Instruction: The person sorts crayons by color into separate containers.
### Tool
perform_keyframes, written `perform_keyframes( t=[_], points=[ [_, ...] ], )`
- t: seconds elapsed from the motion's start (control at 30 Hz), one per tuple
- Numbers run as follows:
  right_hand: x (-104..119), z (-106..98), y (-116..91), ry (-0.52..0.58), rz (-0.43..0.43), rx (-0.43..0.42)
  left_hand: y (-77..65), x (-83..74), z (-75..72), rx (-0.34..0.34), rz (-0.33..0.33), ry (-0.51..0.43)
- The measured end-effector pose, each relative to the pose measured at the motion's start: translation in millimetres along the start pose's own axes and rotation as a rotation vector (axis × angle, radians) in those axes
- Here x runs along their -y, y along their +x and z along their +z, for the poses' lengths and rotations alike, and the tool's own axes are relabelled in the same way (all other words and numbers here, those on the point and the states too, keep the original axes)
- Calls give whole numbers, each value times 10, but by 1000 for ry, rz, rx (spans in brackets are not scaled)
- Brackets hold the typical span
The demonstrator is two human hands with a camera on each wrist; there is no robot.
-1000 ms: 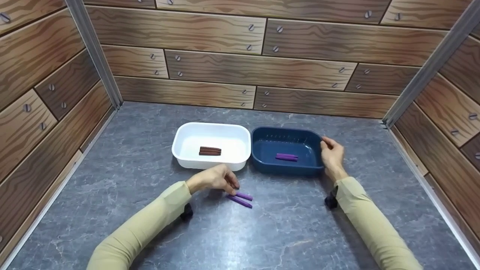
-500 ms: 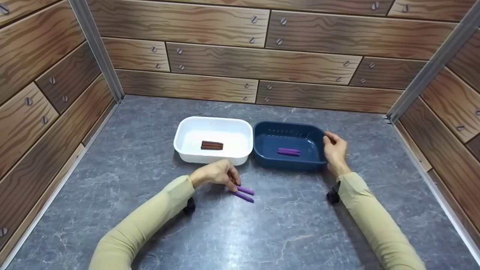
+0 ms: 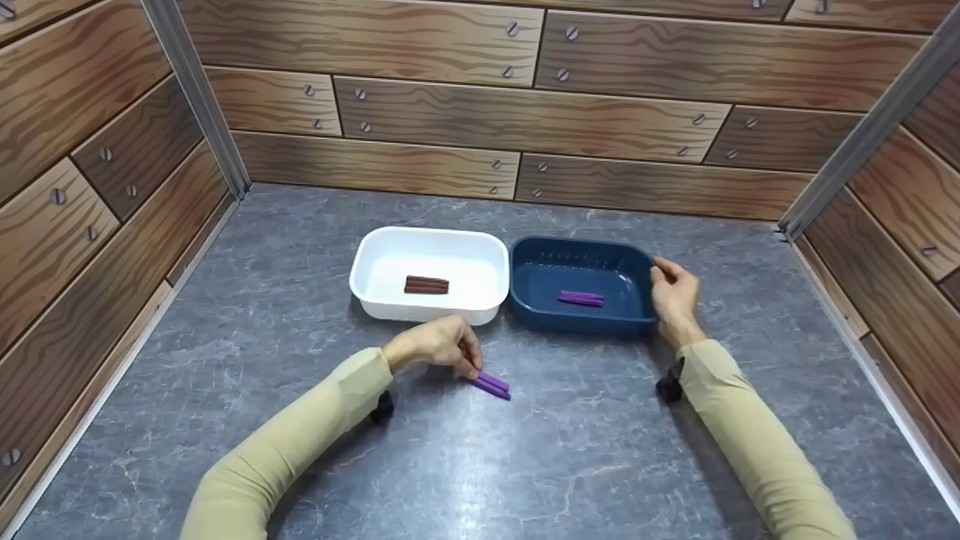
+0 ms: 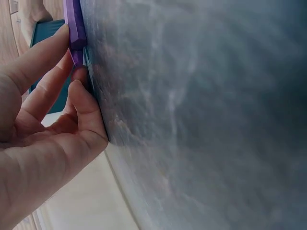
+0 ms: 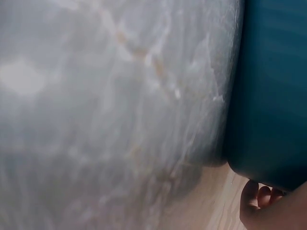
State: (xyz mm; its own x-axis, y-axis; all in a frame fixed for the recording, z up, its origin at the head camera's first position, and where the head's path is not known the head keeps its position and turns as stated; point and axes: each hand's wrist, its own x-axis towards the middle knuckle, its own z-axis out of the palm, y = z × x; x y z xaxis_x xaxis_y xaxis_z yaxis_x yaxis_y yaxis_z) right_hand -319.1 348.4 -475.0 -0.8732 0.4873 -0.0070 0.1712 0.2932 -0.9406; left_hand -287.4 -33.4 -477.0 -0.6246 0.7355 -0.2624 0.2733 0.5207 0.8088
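Observation:
In front of the tubs my left hand [image 3: 446, 346] pinches two purple crayons [image 3: 492, 385] by their near ends, thumb on one side and fingertips on the other. They lie side by side, low over the tabletop. Up close in the left wrist view, the purple crayon [image 4: 76, 28] has flat faces and a tapered tip. My right hand [image 3: 676, 296] grips the right end of the dark blue tub [image 3: 585, 322]. Inside that tub lie purple crayons [image 3: 581, 299]. The white tub [image 3: 431, 309] beside it holds dark brown crayons [image 3: 427, 286].
Both tubs stand side by side, about touching, on a grey marbled tabletop [image 3: 585, 450]. Wood-patterned panels [image 3: 420, 112] close off the back and both sides. In the right wrist view, the blue tub's wall [image 5: 268, 96] rises beside the tabletop.
The two purple crayons under my left hand were spread apart at their far ends and are now together. My right hand keeps its grip on the blue tub. The head view has tilted slightly.

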Motion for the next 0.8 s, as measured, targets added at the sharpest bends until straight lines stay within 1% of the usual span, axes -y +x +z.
perform_keyframes(
  t=[0.3,0.47,0.57,0.8],
  points=[
    [-13,-6,-8,-7,2,-7,-3,-14,11,2,22,69],
    [-23,-6,-12,8,1,-14,7,-7,4,20,60,111],
    [-19,-3,-15,10,-3,-12,6,-7,-7,34,69,132],
    [16,-6,-16,-8,-7,2,3,-5,-20,34,72,116]
  ],
)
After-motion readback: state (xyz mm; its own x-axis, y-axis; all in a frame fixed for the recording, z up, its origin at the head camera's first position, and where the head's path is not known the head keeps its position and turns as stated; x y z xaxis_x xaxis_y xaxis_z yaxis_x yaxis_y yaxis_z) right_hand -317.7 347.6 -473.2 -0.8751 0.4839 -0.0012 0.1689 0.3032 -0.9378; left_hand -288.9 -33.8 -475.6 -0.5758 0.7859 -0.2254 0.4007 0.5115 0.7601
